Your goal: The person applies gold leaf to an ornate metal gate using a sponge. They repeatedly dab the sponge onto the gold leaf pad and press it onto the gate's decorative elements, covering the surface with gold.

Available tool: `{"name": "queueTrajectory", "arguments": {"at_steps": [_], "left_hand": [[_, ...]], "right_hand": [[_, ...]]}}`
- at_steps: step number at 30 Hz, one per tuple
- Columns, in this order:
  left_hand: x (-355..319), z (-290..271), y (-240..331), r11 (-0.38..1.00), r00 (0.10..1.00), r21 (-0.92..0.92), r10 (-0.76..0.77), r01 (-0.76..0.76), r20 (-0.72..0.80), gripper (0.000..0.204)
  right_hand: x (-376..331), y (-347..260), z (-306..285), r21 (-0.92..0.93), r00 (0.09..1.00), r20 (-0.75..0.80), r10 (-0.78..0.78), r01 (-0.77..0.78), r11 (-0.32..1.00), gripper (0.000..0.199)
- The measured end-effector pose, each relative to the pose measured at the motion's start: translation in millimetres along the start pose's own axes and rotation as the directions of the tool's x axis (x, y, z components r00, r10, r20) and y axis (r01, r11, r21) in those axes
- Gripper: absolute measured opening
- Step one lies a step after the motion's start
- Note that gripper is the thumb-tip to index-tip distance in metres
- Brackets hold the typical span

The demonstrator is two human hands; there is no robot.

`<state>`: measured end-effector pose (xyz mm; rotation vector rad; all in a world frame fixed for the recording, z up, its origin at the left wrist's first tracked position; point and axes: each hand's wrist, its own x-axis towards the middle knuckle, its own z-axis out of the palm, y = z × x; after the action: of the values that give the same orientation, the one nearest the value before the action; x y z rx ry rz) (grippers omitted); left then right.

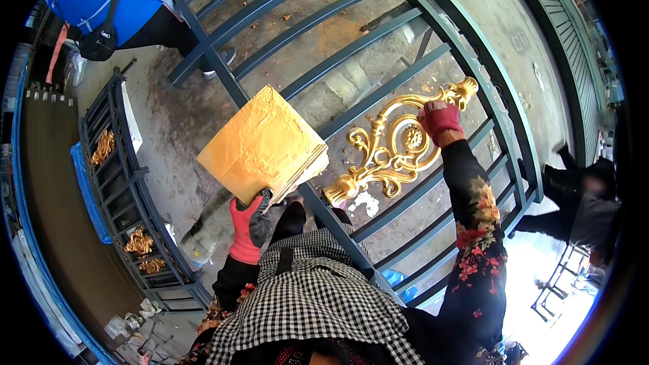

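Observation:
My left hand [249,228], in a red glove with dark grip fingers, is closed on the near corner of a thick square stack of sheets [263,145]. Its top face is smeared with gold-orange paint, and the layers show along the right edge. My right hand [440,120], in a dark red glove with bare-looking fingertips, is closed at the upper right part of a gold scrollwork ornament [395,155]. What its fingers hold, if anything, is hidden. The ornament, with a round flower centre, sits between the bars of a dark green-grey metal frame [351,51].
Another dark railing [128,209] with gold ornaments stands at the left. A person in blue [101,3] is at the upper left, another person in dark clothes [581,196] at the far right. Beneath the frame, a rough grey beam [351,81] lies on the stained floor.

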<state>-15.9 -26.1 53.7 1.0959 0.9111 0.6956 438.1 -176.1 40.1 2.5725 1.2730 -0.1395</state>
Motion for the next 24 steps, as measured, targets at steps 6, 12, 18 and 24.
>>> {"name": "queueTrajectory", "arguments": {"at_steps": [6,12,18,24], "left_hand": [[3,1,-1,0.996,0.999,-0.083,-0.048,0.046,-0.022,0.02],[5,30,24,0.984,0.992,-0.122,-0.125,0.126,0.021,0.022],[11,56,27,0.994,0.982,-0.03,-0.103,0.109,0.161,0.022],[7,58,4,0.984,0.929,0.059,-0.178,0.168,0.325,0.027]], "right_hand": [[-4,-7,-21,0.198,0.978,0.024,0.205,-0.206,0.958,0.027],[-48,-37,-48,0.803,0.957,0.039,0.287,-0.201,0.562,0.029],[-98,-108,-95,0.947,0.959,-0.234,0.162,0.187,0.261,0.036],[-102,-136,-88,0.898,0.954,-0.268,0.135,0.196,0.394,0.024]]}}
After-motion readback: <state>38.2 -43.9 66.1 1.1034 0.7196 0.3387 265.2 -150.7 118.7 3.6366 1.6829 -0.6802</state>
